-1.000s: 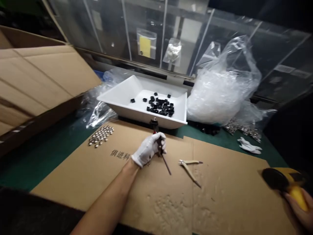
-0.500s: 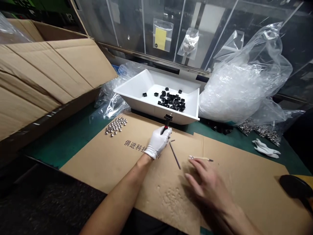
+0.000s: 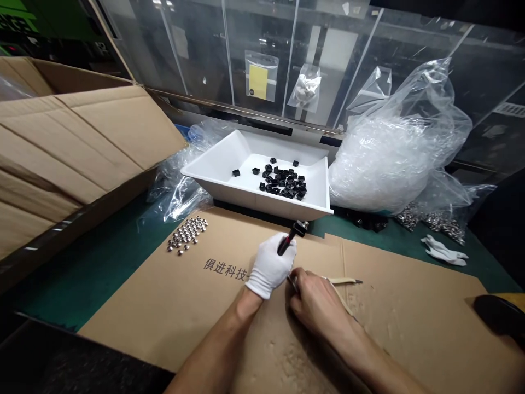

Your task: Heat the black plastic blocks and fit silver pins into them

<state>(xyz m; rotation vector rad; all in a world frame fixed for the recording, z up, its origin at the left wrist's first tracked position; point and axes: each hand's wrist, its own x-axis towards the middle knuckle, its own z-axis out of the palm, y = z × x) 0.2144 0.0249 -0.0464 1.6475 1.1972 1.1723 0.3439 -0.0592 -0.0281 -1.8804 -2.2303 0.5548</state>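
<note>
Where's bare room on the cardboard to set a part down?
Bare cardboard lies right of the bare right hand, between the tan-handled tool and the black-and-yellow tool. There's more at left, between the steel nuts and the sheet's front edge. Crowded: in front of the white tray, around the gloved left hand.
</note>
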